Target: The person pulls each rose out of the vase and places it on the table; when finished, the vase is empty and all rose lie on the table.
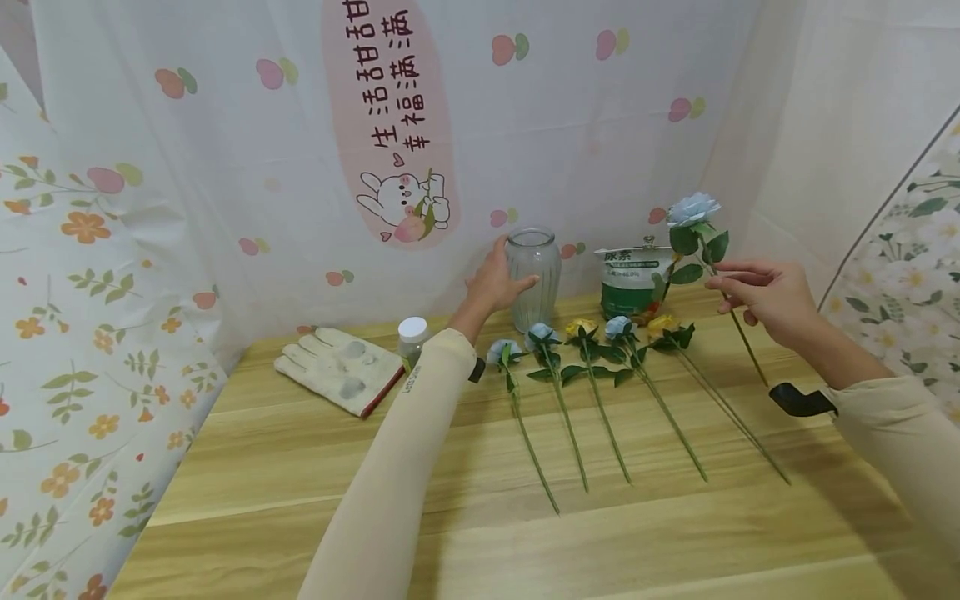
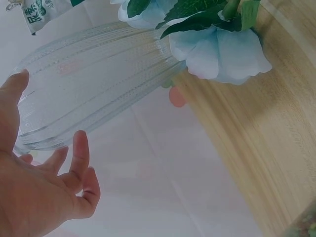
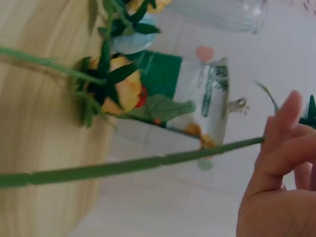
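Observation:
A ribbed clear glass vase (image 1: 534,287) stands upright near the back of the table. My left hand (image 1: 497,282) holds it near the top, thumb across the front and fingers at its left side; the left wrist view shows that hand (image 2: 47,182) and the vase (image 2: 94,81) too. On the right, my right hand (image 1: 772,300) pinches the green stem (image 3: 113,170) of a pale blue artificial rose (image 1: 693,210), bloom up and raised off the table. Its bloom is out of the right wrist view. Several blue and yellow roses (image 1: 583,329) lie in a row before the vase.
A white and green pouch (image 1: 636,283) with a metal clip stands behind the roses. To the left lie a pale work glove (image 1: 341,367) and a small white-capped jar (image 1: 412,333), partly behind my left arm. Patterned cloth (image 1: 262,167) hangs along the table's back.

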`<action>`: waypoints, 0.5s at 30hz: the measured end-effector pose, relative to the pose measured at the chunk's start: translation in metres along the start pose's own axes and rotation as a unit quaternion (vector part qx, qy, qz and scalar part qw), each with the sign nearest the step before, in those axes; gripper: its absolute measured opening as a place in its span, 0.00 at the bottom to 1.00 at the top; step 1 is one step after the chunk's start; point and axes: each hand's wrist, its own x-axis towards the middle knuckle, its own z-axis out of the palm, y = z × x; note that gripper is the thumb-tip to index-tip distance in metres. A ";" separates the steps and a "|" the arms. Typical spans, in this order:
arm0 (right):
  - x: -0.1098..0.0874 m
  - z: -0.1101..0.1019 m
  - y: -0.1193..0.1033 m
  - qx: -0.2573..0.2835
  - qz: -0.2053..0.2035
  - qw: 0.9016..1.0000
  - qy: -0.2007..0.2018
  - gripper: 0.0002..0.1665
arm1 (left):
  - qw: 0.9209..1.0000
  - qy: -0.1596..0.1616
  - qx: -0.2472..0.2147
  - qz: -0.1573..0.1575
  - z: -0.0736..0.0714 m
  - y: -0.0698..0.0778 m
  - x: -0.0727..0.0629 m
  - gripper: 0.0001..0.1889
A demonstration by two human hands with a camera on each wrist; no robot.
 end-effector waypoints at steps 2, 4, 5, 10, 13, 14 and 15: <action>-0.001 -0.006 0.004 -0.014 0.028 0.999 -0.004 0.12 | 1.000 0.001 0.001 0.000 0.000 0.000 0.000 0.51; -0.002 -0.013 0.007 -0.044 0.057 0.997 -0.004 0.10 | 1.000 0.002 -0.001 0.001 -0.001 0.001 0.000 0.51; -0.003 -0.016 0.009 -0.062 0.072 0.995 -0.003 0.10 | 1.000 0.002 -0.003 0.001 0.000 0.001 0.000 0.51; -0.005 -0.032 0.021 -0.115 0.150 0.982 -0.018 0.10 | 1.000 -0.004 -0.013 0.001 0.002 0.000 -0.001 0.51; -0.006 -0.039 0.028 -0.111 0.180 0.977 -0.033 0.10 | 1.000 -0.003 -0.010 -0.001 0.002 0.000 0.000 0.51; -0.007 -0.041 0.030 -0.109 0.186 0.976 -0.037 0.11 | 1.000 -0.002 -0.009 0.000 0.002 0.000 0.000 0.50; -0.007 -0.043 0.032 -0.111 0.188 0.975 -0.041 0.11 | 1.000 0.000 -0.008 0.001 0.002 -0.001 0.001 0.50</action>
